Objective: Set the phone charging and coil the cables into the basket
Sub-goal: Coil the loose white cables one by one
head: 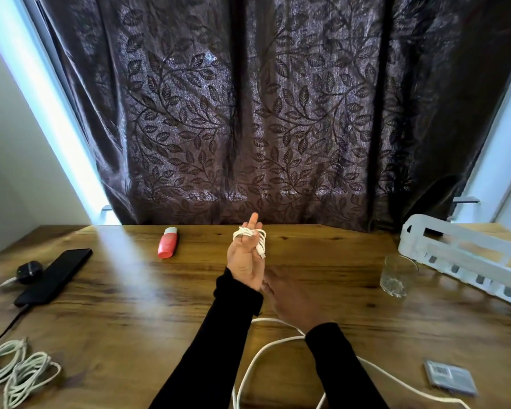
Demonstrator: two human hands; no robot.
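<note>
phone (53, 276) far left on table (160, 305), cable plugged in, looks charging | left hand (246, 258) raised, white cable (252, 239) wound round its fingers | right hand (292, 299) blurred, fingers spread, holding nothing | basket (466, 258) far right, no cables visible inside; loose cables left

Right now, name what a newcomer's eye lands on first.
The left hand, raised at the table's centre, has a white cable wound around its fingers. Behind hangs a dark leaf-patterned curtain. A red case lies left of that hand, and a white basket sits far right.
</note>
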